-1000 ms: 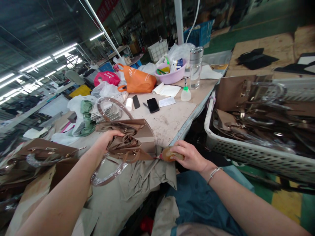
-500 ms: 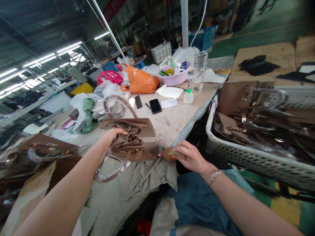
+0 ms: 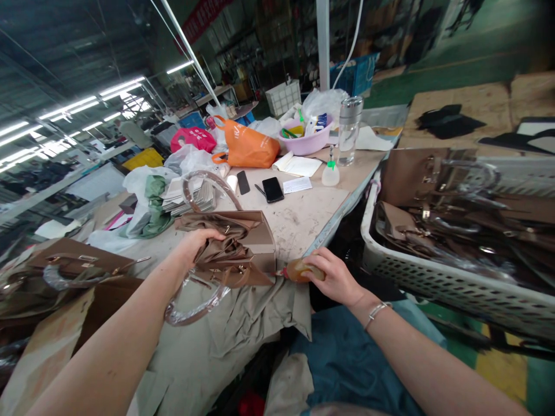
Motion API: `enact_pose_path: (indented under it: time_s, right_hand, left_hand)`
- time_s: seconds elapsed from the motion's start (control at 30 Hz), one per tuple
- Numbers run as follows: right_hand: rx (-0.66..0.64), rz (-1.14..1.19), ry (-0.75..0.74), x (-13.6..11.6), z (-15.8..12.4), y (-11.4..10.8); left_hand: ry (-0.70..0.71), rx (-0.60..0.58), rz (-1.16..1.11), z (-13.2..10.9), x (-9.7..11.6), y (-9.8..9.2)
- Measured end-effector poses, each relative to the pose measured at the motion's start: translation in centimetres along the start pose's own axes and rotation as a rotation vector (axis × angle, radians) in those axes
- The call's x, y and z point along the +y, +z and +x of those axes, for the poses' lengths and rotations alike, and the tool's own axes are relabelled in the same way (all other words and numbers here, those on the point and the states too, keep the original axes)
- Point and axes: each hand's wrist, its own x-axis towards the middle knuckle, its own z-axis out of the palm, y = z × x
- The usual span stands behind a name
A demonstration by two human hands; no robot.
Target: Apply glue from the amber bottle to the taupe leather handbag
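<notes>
- Grasping a taupe, boxy, leather-look handbag point(image 3: 258, 259) by its crumpled lining with the fingers of the left hand point(image 3: 196, 242).
- Clasping an amber-filled squeeze bottle point(image 3: 298, 270) with a red tip in the fingers of the right hand point(image 3: 333, 275), pointed at the handbag's right end; cannot tell if touching.
- Around the handbag, a pale, smudged bench point(image 3: 299, 218).
- Beyond the handbag, a black phone point(image 3: 273, 189), an orange cloth bag point(image 3: 249, 144) and a round lilac plastic basin point(image 3: 310, 143).
- Right of the handbag, a white perforated plastic crate point(image 3: 416, 268) of brown bags point(image 3: 410, 179).
- Far beyond the handbag to the left, lit ceiling tubes point(image 3: 80, 104).
</notes>
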Motion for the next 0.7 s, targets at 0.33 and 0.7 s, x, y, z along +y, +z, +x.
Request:
enact_pose_path:
  time_s: [0.33,0.7]
  right_hand:
    - [0.040,0.028,0.040,0.5,0.2,0.4]
    - [0.126,-0.043,0.061,2.1,3.0,0.3]
  left_hand:
    - [0.000,0.080,-0.001,0.3,0.0,0.2]
    - [-0.048,0.086,0.033,0.0,1.6,1.5]
